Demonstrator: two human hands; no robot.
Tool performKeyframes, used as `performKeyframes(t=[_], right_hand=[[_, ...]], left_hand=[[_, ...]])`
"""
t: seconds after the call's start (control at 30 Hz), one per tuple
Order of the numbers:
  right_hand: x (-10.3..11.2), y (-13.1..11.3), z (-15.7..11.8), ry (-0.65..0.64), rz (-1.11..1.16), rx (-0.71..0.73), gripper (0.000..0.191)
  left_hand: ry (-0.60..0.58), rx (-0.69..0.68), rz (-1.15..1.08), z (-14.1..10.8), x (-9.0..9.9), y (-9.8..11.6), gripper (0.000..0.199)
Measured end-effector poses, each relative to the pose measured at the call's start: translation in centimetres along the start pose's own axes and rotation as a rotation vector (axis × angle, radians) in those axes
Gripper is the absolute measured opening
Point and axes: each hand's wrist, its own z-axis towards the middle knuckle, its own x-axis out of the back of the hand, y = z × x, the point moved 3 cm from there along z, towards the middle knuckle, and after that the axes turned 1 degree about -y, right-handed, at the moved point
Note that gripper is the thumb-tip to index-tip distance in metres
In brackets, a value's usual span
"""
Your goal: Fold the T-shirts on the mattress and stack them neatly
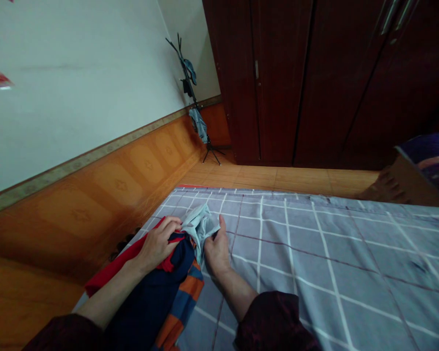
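A pale blue cloth garment (198, 222) lies bunched up near the far left part of the bed. My right hand (217, 249) grips its right side, thumb raised and fingers curled under the fabric. On the other side, my left hand (160, 244) has bent fingers closed at the cloth's left edge, over a navy garment with red trim (161, 297). Red cloth (111, 265) extends beneath my left forearm. Orange-and-blue checked cloth (181, 304) runs along the navy garment's right side. Folds hide some of my fingertips.
Under the clothes is a bed with a grey checked sheet (307, 263). A dark wooden wardrobe (278, 87) stands beyond it. A coat rack (194, 92) holding a few items occupies the corner. A cardboard box (420, 178) sits at the right, past the bed's edge.
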Motion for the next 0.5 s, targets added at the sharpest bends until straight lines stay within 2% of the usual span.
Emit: performKeyframes(t=[0.07, 0.13, 0.2, 0.27, 0.33, 0.4, 0.5], right_hand=[[1.0, -0.8, 0.4, 0.099, -0.103, 0.108, 0.066], [1.4, -2.1, 0.5, 0.087, -0.198, 0.283, 0.064], [1.1, -3.2, 0.2, -0.055, -0.243, 0.418, 0.066], [0.6, -3.8, -0.4, -0.221, -0.258, 0.482, 0.069], [0.1, -3.9, -0.9, -0.342, -0.248, 0.486, 0.067], [-0.1, -3.5, -0.9, -0.373, -0.229, 0.422, 0.055], [0.4, -2.6, -0.1, -0.257, -0.142, 0.227, 0.023]], left_hand=[[0.048, -0.065, 0.042, -0.3, 0.0, 0.3, 0.01], [0.07, -0.116, 0.059, -0.5, -0.3, 0.5, 0.012], [0.084, -0.136, 0.054, -0.6, -0.8, 0.7, 0.013], [0.087, -0.13, 0.039, -0.6, -1.3, 0.8, 0.015], [0.061, -0.112, 0.014, -0.6, -1.9, 0.8, 0.017], [0.058, -0.065, -0.027, -0.7, -2.3, 0.7, 0.018], [0.153, 0.077, -0.153, -0.9, -2.1, 0.1, 0.015]])
